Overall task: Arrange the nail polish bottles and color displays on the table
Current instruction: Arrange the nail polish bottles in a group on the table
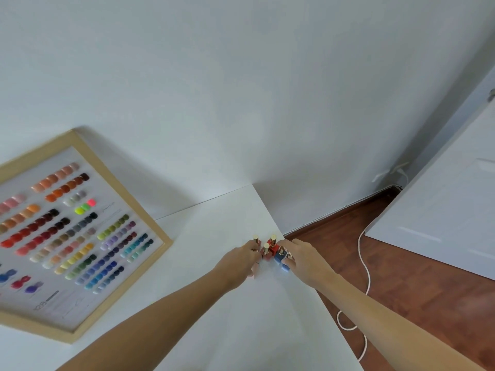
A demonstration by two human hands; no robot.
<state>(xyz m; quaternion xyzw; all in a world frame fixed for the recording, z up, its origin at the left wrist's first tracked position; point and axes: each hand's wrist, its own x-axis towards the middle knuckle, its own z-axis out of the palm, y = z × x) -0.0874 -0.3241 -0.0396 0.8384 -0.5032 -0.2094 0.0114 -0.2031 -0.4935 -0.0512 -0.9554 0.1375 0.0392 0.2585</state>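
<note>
My left hand (247, 257) and right hand (297, 254) each grip nail polish bottles (270, 249) clustered at twelve o'clock on the desk (227, 303); color display (67, 236) at nine

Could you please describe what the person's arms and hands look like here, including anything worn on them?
Both forearms are bare, with no sleeves reaching into view. The left hand and right hand wear no gloves, and no watch or bracelet shows at either wrist. The fingertips are too small and blurred to tell about rings or nail polish.
</note>
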